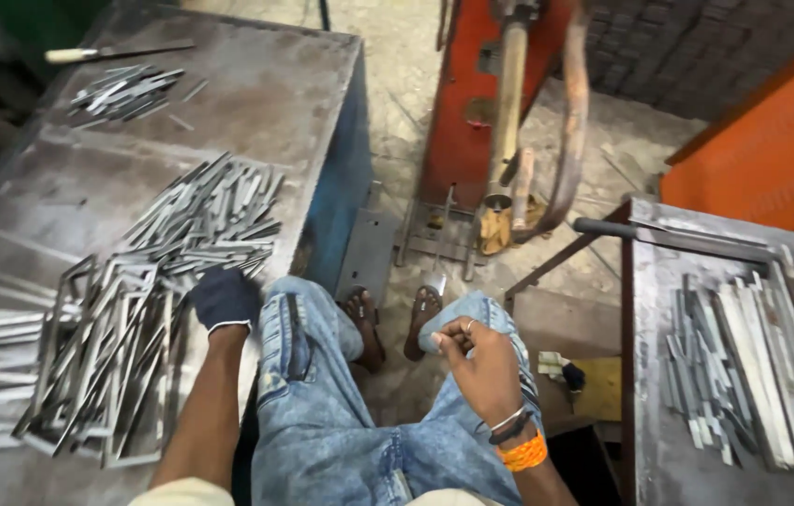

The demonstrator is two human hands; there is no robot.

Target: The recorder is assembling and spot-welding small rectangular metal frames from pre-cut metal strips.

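Note:
My left hand [222, 298], in a dark blue glove, rests on the edge of a grey metal table [256, 84], touching a pile of short flat metal strips [214, 211]. Welded rectangular metal frames [102, 370] lie heaped just to its left. My right hand [481, 365] is bare, with bracelets on the wrist, and hovers over my right knee in blue jeans. Its fingers are curled together; whether they pinch something small I cannot tell.
A second small pile of strips [125, 92] and a white-handled tool [111, 52] lie at the table's far end. A red welding machine [500, 103] stands ahead with a foot pedal [434, 234]. On the right, a metal table [645, 375] holds more strips [744, 351].

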